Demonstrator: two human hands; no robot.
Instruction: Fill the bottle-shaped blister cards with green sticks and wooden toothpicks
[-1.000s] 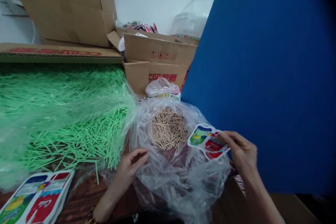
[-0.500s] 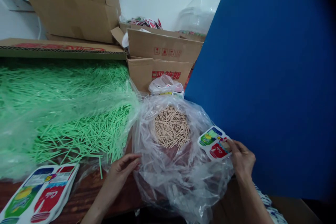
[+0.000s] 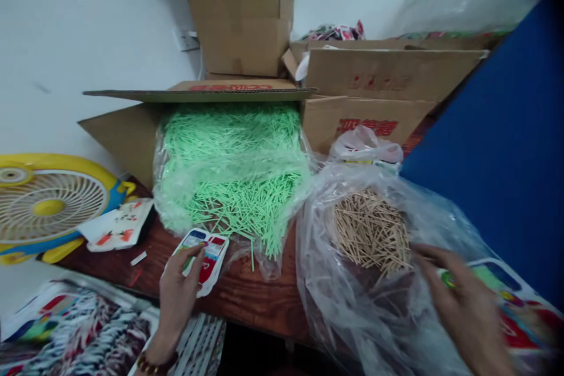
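Note:
My left hand (image 3: 176, 294) is at the table's front edge, its thumb and fingers closed on a small stack of printed packets (image 3: 209, 258) lying just before the green sticks (image 3: 233, 176). My right hand (image 3: 462, 305), blurred, reaches into a clear plastic bag (image 3: 352, 305) with its fingertips at a heap of wooden sticks (image 3: 372, 229). A larger printed packet (image 3: 511, 299) sits against that hand's palm, apparently held.
The green sticks spill from a plastic-lined cardboard box (image 3: 127, 135). More cardboard boxes (image 3: 379, 76) stand behind. A yellow fan (image 3: 48, 205) and a printed card (image 3: 117, 226) are at left, and a blue panel (image 3: 506, 129) at right. Patterned bags (image 3: 66, 329) lie below the wooden table (image 3: 251, 299).
The view has swung left. My left hand moved from the plastic bag to the packet stack. My right hand came toward the wooden sticks with its packet.

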